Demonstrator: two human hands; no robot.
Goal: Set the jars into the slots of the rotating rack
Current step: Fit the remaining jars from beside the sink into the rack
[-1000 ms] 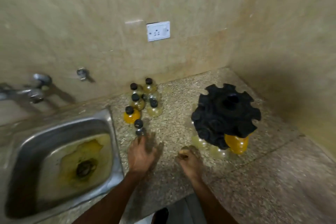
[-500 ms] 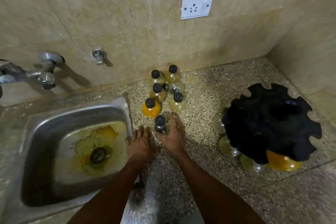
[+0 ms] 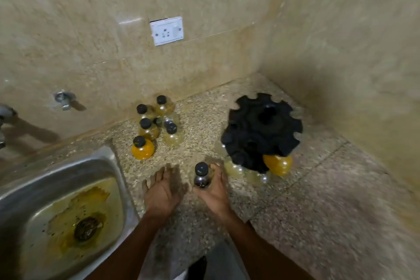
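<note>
My right hand (image 3: 214, 191) grips a small jar (image 3: 201, 176) with a black cap and dark contents, held upright above the speckled counter (image 3: 306, 211). My left hand (image 3: 161, 191) lies open beside it, fingers spread, holding nothing. The black rotating rack (image 3: 261, 132) stands to the right near the corner, with notched slots around its rim. An orange jar (image 3: 278, 165) and a few clear jars (image 3: 235, 169) hang in its lower front slots. Several black-capped jars (image 3: 156, 125), one of them orange (image 3: 142, 149), are clustered by the back wall.
A steel sink (image 3: 59, 207) with a stained basin fills the left. Taps (image 3: 64, 99) stick out of the wall above it. A white socket (image 3: 167, 30) is on the back wall. Walls close the counter at the back and right.
My right hand took the dark jar from the front of the cluster and drew it back toward me and to the right. My left hand stayed open beside it.
</note>
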